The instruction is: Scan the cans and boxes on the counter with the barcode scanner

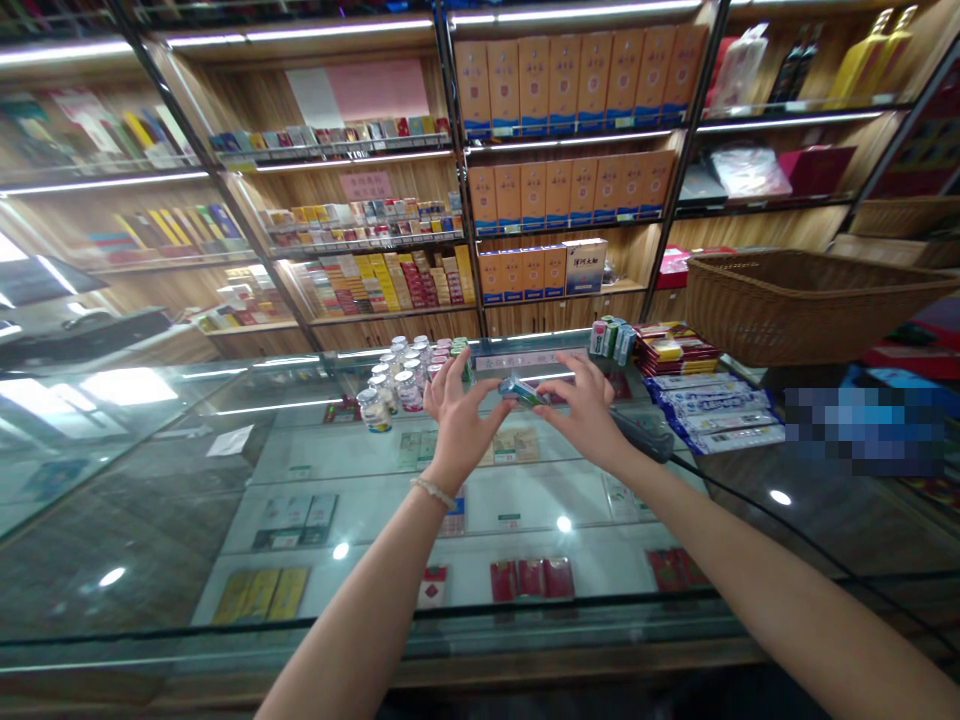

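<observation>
Both my arms reach out over a glass counter (187,520). Between my hands is a small green and blue packet (520,391), held a little above the glass. My right hand (589,412) pinches its right end with curled fingers. My left hand (457,410) touches its left end with thumb and fingertips, the other fingers raised and spread. A bead bracelet (435,490) sits on my left wrist. Just behind my left hand stands a cluster of small white-capped jars (397,378).
Stacked flat packets (709,405) and small green boxes (611,338) lie at the right of the counter, beside a wicker basket (802,300). A dark handheld device with a cable (645,432) lies under my right wrist. Shelves of boxes (570,130) fill the back wall.
</observation>
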{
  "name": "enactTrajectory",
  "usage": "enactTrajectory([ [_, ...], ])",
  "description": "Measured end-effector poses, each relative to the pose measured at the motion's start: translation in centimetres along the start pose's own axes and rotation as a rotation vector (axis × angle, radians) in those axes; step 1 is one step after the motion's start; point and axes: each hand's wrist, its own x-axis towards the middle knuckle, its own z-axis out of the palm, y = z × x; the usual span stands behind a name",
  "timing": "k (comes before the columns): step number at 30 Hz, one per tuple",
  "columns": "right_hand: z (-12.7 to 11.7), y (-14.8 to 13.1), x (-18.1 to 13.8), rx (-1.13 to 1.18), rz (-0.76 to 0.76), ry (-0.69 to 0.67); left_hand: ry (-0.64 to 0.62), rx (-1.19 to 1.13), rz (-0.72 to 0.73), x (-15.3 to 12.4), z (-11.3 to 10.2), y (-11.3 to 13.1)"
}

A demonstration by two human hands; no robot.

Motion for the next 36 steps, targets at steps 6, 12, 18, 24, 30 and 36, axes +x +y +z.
enactTrajectory([
  [6,0.5,-0.2,-0.3,-0.1,-0.055,-0.016,-0.029,-0.011,0.009,-0.1,0.1,0.3],
  [12,0.3,-0.4,-0.4,-0.152,-0.086,-0.012,-0.04,0.011,0.019,-0.2,-0.1,0.5],
  [18,-1.1,-0.5,0.2,-0.219,-0.143,0.037,-0.114,0.086,0.124,-0.4,-0.6,0.6],
  [24,-1.1,-0.9,0.1,-0.224,-0.189,-0.002,-0.154,0.1,0.154,-0.6,-0.7,0.7],
  [30,-0.6,-1.2,0.2,-0.217,-0.186,-0.028,-0.173,0.1,0.168,-0.7,-0.5,0.6],
  [36,0.1,-1.8,0.9,-0.167,-0.212,-0.026,-0.186,0.117,0.127,-0.7,-0.4,0.0],
])
